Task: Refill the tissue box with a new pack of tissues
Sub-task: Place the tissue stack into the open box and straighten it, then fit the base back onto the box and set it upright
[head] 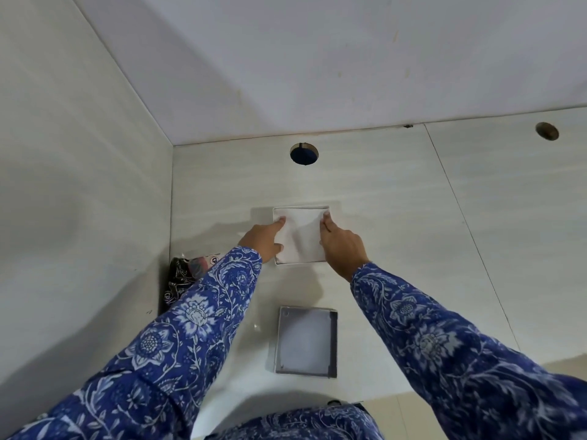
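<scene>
A square tissue box (333, 207) is sunk into the pale counter, and only its thin rim shows. A white stack of tissues (300, 236) sits in the opening and fills it. My left hand (263, 241) presses its fingers against the stack's left edge, thumb low on the same side. My right hand (341, 246) holds the right edge, with its fingertips near the far right corner. The box's square grey lid (306, 342) lies flat on the counter, closer to me than the box.
A crumpled black and red wrapper (184, 277) lies in the left corner against the wall. A round hole (304, 153) is cut in the counter beyond the box, and another hole (547, 131) is at the far right. Walls close off the left and back.
</scene>
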